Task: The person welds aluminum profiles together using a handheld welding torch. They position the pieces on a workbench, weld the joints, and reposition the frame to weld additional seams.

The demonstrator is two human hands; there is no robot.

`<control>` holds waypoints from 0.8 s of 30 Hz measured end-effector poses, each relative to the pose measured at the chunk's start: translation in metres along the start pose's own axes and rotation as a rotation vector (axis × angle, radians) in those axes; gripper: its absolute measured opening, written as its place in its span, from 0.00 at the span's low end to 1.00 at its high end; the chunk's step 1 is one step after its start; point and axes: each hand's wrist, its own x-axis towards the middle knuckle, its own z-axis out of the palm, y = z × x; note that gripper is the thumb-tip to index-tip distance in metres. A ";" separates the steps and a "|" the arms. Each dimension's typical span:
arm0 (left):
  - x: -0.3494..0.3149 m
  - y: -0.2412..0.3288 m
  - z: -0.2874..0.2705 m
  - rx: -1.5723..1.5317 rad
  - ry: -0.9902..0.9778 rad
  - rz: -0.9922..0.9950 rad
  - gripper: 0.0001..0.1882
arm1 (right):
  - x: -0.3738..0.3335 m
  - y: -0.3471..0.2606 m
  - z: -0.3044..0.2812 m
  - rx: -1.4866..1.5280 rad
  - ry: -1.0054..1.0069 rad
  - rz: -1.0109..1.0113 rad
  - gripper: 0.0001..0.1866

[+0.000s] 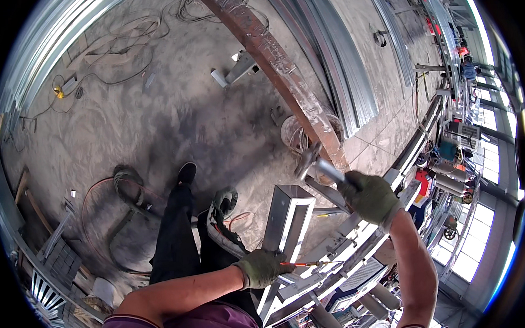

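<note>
My right hand (369,199), in a green work glove, is closed round the handle of a hammer (310,161). The hammer is raised over the work frame, its head up and to the left, near the end of a rusty steel beam. My left hand (261,269), gloved alike, is closed on what looks like a welding torch (306,263), whose thin orange neck and brass-coloured tip point right across the metal frame (340,248). A thick sheathed cable (221,223) runs up to that hand. Beside it stands a square steel tube (284,218), its open side facing right.
The rusty beam (276,65) reaches from the far side toward the frame, with a bucket (294,134) beside its near end. Long galvanised profiles (328,52) lie right of it. Hoses (124,186) coil on the floor at left. A grey bracket (239,68) lies on the concrete.
</note>
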 end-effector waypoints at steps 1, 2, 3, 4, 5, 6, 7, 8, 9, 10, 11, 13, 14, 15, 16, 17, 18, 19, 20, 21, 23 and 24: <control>-0.002 0.001 0.002 -0.002 0.030 0.009 0.22 | 0.005 0.003 0.000 0.037 0.053 0.011 0.18; -0.004 0.001 0.003 -0.001 0.058 0.016 0.22 | 0.009 0.002 0.002 0.117 0.121 -0.011 0.16; -0.005 0.000 0.003 0.000 0.086 0.022 0.22 | 0.013 -0.002 0.003 0.039 0.071 0.010 0.17; -0.005 0.000 0.003 -0.011 0.069 0.017 0.22 | 0.017 -0.012 0.004 -0.039 0.020 0.032 0.18; -0.004 -0.001 0.002 -0.021 0.052 0.011 0.23 | 0.021 -0.022 0.005 -0.116 -0.030 0.051 0.18; -0.004 -0.001 0.001 -0.030 0.035 0.004 0.23 | 0.026 -0.025 0.017 -0.359 -0.212 -0.020 0.22; -0.002 -0.002 0.005 -0.021 0.023 0.005 0.23 | 0.027 -0.035 0.017 -0.286 -0.265 0.038 0.24; -0.001 -0.004 0.008 -0.011 0.016 0.007 0.24 | 0.034 -0.032 0.011 -0.314 -0.269 0.003 0.24; 0.000 -0.005 0.010 -0.002 0.008 0.010 0.25 | 0.040 -0.029 0.006 -0.341 -0.273 -0.032 0.24; 0.001 -0.008 0.013 -0.012 0.013 0.009 0.25 | 0.039 -0.032 0.005 -0.216 -0.210 0.015 0.24; 0.001 -0.008 0.013 -0.026 0.016 0.006 0.25 | 0.035 -0.034 0.006 -0.091 -0.153 0.061 0.23; -0.001 -0.006 0.015 -0.044 0.029 0.003 0.25 | 0.035 -0.036 0.014 -0.083 -0.157 0.061 0.24; -0.002 -0.007 0.015 -0.037 0.034 0.011 0.25 | 0.038 -0.036 0.020 -0.196 -0.208 0.022 0.24; -0.002 -0.008 0.014 -0.030 0.039 0.018 0.25 | 0.039 -0.039 0.023 -0.306 -0.259 -0.017 0.24; -0.002 -0.008 0.014 -0.019 0.017 0.014 0.25 | 0.044 -0.044 0.019 -0.346 -0.315 -0.023 0.25; -0.001 -0.006 0.011 -0.010 0.002 0.006 0.26 | 0.045 -0.048 0.020 -0.295 -0.280 -0.004 0.24; 0.000 -0.004 0.008 -0.002 -0.015 -0.001 0.26 | 0.046 -0.051 0.021 -0.243 -0.246 0.016 0.24; 0.000 -0.003 0.005 -0.001 -0.036 -0.019 0.26 | 0.047 -0.052 0.023 -0.190 -0.212 0.036 0.24; 0.000 -0.001 0.002 0.002 -0.072 -0.021 0.26 | 0.053 -0.046 0.035 -0.231 -0.210 0.042 0.23; 0.002 0.000 -0.001 0.011 -0.101 -0.027 0.27 | 0.055 -0.042 0.036 -0.262 -0.232 0.018 0.23; 0.002 0.001 0.005 0.022 -0.045 -0.001 0.25 | 0.059 -0.038 0.032 -0.326 -0.277 -0.041 0.24; 0.002 -0.001 0.008 0.027 -0.015 0.008 0.24 | 0.051 -0.038 0.021 -0.306 -0.265 -0.039 0.23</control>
